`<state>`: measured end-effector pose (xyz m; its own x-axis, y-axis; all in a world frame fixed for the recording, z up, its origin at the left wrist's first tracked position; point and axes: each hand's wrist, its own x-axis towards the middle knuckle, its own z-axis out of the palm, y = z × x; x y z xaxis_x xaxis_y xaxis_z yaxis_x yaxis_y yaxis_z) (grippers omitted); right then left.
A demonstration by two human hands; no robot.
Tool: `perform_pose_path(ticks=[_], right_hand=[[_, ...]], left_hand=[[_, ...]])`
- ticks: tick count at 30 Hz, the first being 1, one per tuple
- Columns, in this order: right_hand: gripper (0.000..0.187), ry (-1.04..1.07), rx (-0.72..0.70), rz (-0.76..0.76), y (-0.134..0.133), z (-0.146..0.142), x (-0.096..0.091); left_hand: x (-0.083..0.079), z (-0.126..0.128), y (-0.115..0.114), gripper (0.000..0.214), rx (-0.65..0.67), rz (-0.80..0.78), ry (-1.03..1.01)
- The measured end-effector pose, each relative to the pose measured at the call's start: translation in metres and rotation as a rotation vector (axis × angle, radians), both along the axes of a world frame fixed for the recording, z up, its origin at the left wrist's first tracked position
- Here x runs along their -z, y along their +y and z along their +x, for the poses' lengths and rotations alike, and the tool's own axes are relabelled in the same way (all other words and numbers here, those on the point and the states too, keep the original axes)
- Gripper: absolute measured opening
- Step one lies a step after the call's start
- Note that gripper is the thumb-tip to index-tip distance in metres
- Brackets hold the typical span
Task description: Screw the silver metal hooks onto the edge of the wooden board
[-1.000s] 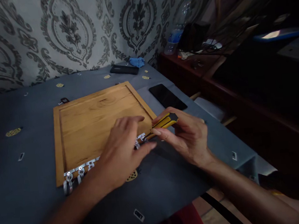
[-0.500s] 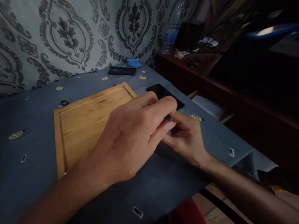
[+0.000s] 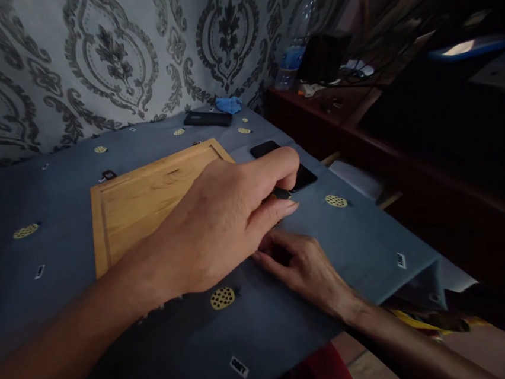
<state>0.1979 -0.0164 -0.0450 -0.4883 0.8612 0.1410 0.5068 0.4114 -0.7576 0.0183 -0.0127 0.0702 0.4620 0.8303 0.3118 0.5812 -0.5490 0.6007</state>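
My left hand [image 3: 219, 216] is closed, pinching a small black piece with a yellowish edge [image 3: 281, 194] between thumb and fingers; most of that piece is hidden. Just below and to the right, my right hand [image 3: 307, 267] has its thumb and fingers curled together. Its fingertips pass behind my left hand, so what they hold, if anything, cannot be made out. Under and behind my left hand lies a flat wooden panel with a raised border [image 3: 147, 205]. A dark metal fitting [image 3: 108, 175] shows at the panel's far edge.
A blue patterned cloth [image 3: 38, 329] covers the table. Beyond my hands lies a black phone [image 3: 305, 176]. Farther back are a dark case [image 3: 207, 119] and a crumpled blue cloth [image 3: 229, 105]. A plastic bottle [image 3: 291, 60] stands on the reddish-brown furniture [image 3: 339, 122] at right.
My right hand has moved down and toward me, away from the black piece. My left hand keeps hold of that piece and has barely moved.
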Motion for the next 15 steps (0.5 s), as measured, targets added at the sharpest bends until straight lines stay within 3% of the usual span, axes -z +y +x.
perform_pose_path(ticks=[7,15], right_hand=[[0.02,0.064,-0.011,-0.109,-0.0002,-0.0005,0.0017],[0.021,0.109,-0.001,-0.106,0.0,-0.0027,0.0033]], left_hand=[[-0.0004,0.0016,0.0017,0.006,-0.002,0.015,0.035],[-0.0011,0.0038,-0.0008,0.01,-0.032,0.001,0.012]])
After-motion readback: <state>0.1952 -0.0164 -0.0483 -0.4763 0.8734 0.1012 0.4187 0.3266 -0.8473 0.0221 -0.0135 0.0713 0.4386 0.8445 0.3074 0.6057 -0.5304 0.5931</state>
